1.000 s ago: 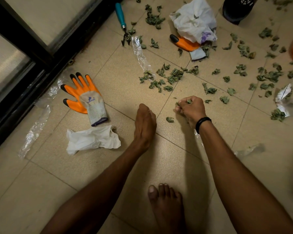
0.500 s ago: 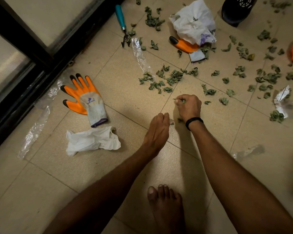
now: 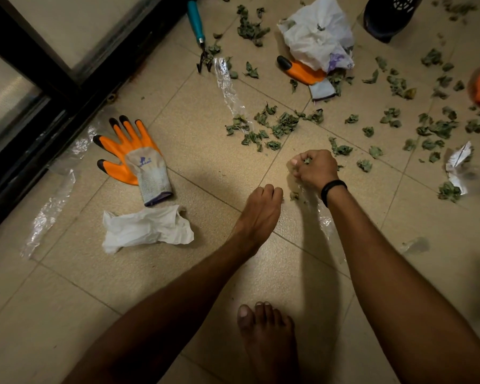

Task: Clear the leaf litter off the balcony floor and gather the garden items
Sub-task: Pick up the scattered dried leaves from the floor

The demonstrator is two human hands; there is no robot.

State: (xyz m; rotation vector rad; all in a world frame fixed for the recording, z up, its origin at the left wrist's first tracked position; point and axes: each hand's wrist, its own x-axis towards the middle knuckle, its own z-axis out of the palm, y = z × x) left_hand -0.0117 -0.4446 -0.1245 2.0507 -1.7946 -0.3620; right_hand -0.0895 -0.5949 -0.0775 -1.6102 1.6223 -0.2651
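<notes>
Right hand [image 3: 313, 169] is fisted round a wad of leaf litter [image 3: 306, 161], low over the tiled floor [image 3: 205, 162]. Left hand [image 3: 261, 206] is just beside it, fingers curled under next to one stray leaf [image 3: 294, 195]; cannot tell if they pinch anything. Best approach, likely: sweep scraps into the full fist's reach, then empty it before it spills. Most of the litter lies scattered beyond the hands, up and to the right. A clear plastic strip [image 3: 230, 92] runs through the nearest cluster and would get raked up with it. An orange glove [image 3: 139, 159] and crumpled white paper [image 3: 147, 228] lie to the left. A hand rake [image 3: 197, 29] sits near the door frame. The second glove [image 3: 299, 70] is half under a white bag [image 3: 316, 31].
</notes>
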